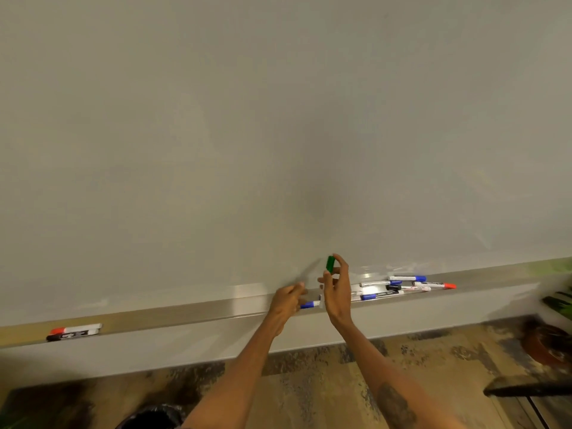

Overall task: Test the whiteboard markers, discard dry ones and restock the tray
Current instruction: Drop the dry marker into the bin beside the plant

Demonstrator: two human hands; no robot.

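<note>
Red and black caps noted on two markers (74, 332) lying in tray (185, 311), well left of both hands. Found left hand (286, 301) blurred beside blue-ended marker (310, 304); cannot tell whether gripping. Found right hand (337, 292) pinching green cap (330, 264) between thumb and fingertips. Noted marker pile (402, 286) just right, partly hidden.

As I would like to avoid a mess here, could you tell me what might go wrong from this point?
1. The right hand pinches the small green plastic cap between finger and thumb above the narrow metal tray; it might slip and drop to the patterned floor.
2. The loose heap of white markers lies crisscrossed on that tray beside the right hand; a nudge could roll some off the edge.
</note>
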